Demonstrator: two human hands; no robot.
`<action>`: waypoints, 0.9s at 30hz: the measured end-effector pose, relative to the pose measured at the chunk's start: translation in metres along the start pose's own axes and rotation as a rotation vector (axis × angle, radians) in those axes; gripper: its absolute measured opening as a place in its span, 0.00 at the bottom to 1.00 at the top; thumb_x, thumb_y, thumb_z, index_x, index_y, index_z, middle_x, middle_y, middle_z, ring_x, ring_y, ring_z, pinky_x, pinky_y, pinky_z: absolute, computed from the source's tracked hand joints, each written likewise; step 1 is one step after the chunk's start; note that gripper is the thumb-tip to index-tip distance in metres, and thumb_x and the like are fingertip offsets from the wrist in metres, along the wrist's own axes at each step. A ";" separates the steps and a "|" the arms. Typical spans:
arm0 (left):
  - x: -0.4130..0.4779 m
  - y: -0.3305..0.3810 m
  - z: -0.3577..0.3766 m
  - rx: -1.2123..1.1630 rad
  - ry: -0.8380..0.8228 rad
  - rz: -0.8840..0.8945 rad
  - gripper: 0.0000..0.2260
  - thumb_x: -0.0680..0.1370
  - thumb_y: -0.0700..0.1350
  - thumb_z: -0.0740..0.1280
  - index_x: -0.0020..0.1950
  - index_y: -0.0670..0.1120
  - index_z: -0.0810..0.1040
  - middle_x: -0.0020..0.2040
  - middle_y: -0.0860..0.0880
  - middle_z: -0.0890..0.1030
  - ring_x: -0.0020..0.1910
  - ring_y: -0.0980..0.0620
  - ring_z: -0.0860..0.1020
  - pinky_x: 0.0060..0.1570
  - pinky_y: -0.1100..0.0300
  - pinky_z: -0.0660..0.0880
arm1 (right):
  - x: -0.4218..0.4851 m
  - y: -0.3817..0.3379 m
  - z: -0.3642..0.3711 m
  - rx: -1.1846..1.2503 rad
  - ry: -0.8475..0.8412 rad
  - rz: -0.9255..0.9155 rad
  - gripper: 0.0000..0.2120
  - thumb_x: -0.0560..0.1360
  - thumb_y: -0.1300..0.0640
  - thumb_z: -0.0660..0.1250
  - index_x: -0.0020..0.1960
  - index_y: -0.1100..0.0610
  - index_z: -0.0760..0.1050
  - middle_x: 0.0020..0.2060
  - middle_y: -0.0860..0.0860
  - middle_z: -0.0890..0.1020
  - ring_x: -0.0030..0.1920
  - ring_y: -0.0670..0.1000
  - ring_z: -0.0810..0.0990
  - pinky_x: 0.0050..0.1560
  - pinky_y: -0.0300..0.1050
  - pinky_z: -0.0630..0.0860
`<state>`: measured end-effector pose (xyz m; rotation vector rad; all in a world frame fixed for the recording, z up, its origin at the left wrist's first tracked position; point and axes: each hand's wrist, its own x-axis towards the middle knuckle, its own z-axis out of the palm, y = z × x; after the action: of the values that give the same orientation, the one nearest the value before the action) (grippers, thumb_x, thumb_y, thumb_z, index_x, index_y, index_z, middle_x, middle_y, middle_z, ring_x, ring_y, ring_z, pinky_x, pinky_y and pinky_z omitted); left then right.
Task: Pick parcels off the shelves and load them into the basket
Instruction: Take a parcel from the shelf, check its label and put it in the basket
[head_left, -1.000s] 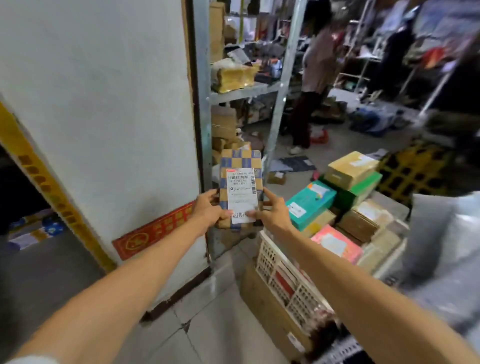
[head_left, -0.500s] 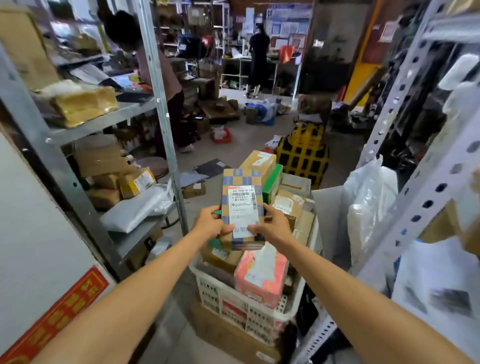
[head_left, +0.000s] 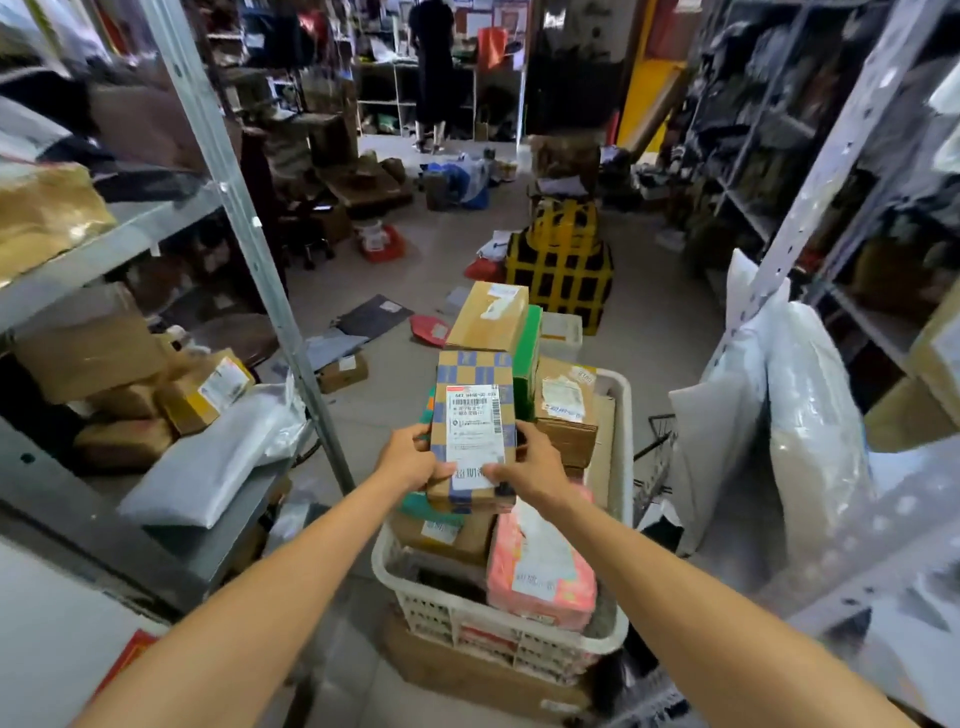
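Parcel: a checked blue-and-tan box (head_left: 471, 415) with a white label facing up, held between both hands above the near middle of the basket (head_left: 498, 621), its long side pointing away from the person.
Left hand: the left hand (head_left: 409, 460) grips the parcel's near left edge, thumb on top at the label's corner, fingers curled under and out of sight.
Right hand: the right hand (head_left: 531, 465) grips the near right edge the same way, thumb lying on the label, fingers wrapped round the side.
Arms: both forearms are bare and stretched forward, meeting at the parcel.
Basket: white plastic, piled with parcels; a pink one (head_left: 540, 571) lies just below the right wrist, and a tan box (head_left: 488, 317) on a green one (head_left: 527, 353) sits beyond the held parcel.
Shelves: a metal rack (head_left: 130, 239) stands to the left, with boxes and grey bags.
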<state>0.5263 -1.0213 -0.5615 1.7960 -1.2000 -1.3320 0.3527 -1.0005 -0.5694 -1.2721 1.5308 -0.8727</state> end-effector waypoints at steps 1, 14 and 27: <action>0.008 -0.003 -0.005 0.028 -0.013 0.008 0.29 0.68 0.31 0.74 0.67 0.42 0.72 0.61 0.43 0.78 0.58 0.46 0.76 0.58 0.44 0.76 | 0.003 0.000 0.008 0.007 0.017 0.018 0.31 0.66 0.67 0.75 0.65 0.56 0.68 0.55 0.49 0.77 0.54 0.51 0.78 0.45 0.48 0.83; 0.083 -0.031 -0.047 0.097 -0.168 0.101 0.29 0.70 0.31 0.73 0.69 0.42 0.71 0.64 0.45 0.76 0.59 0.50 0.75 0.58 0.52 0.75 | 0.031 -0.007 0.076 0.024 0.177 0.129 0.32 0.68 0.69 0.73 0.68 0.59 0.65 0.57 0.51 0.77 0.52 0.47 0.75 0.27 0.27 0.72; 0.102 -0.031 -0.043 0.184 -0.181 0.154 0.27 0.70 0.37 0.75 0.67 0.47 0.72 0.62 0.48 0.79 0.59 0.49 0.77 0.59 0.48 0.75 | 0.038 -0.010 0.077 0.019 0.221 0.167 0.36 0.69 0.68 0.73 0.73 0.56 0.64 0.62 0.53 0.77 0.43 0.39 0.76 0.28 0.28 0.73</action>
<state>0.5858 -1.1030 -0.6156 1.6940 -1.5712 -1.3549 0.4277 -1.0373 -0.5923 -1.0437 1.7697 -0.9404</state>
